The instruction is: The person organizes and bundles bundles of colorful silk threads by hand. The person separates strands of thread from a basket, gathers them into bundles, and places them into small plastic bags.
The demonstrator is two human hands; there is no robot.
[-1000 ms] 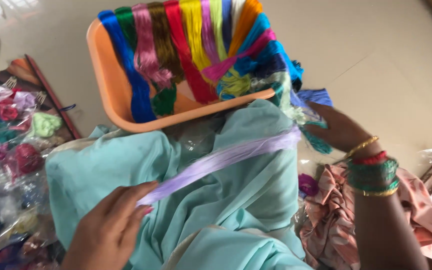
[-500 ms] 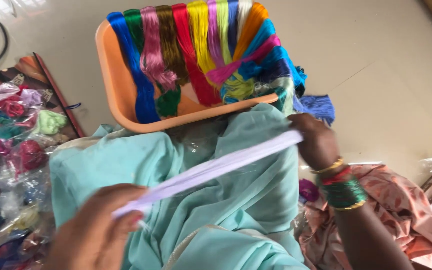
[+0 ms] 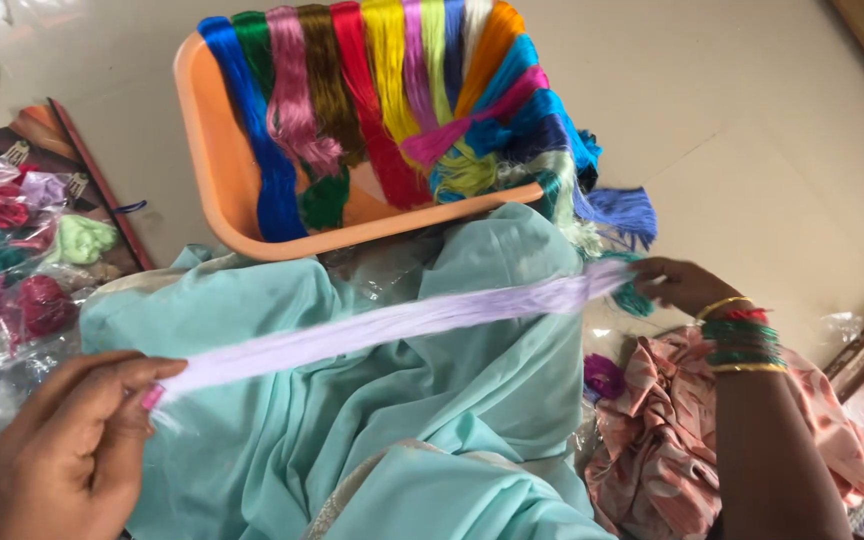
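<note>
Left hand (image 3: 67, 450) low at the near side, fingers (image 3: 137, 385) pinched on one end of the pale lilac skein of silky thread (image 3: 392, 322). The skein stretches taut across the mint-green draped cloth (image 3: 352, 440), its long axis rising from lower left to upper right. Behind sits the orange plastic tub (image 3: 214, 170), hung with coloured threads. Right hand (image 3: 682, 285), bangled, grips the far end, fingers closed.

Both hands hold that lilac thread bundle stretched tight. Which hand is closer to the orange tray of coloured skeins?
Right hand: it holds the lilac thread bundle beside the orange tray, near its corner. The left hand is farther off.
</note>
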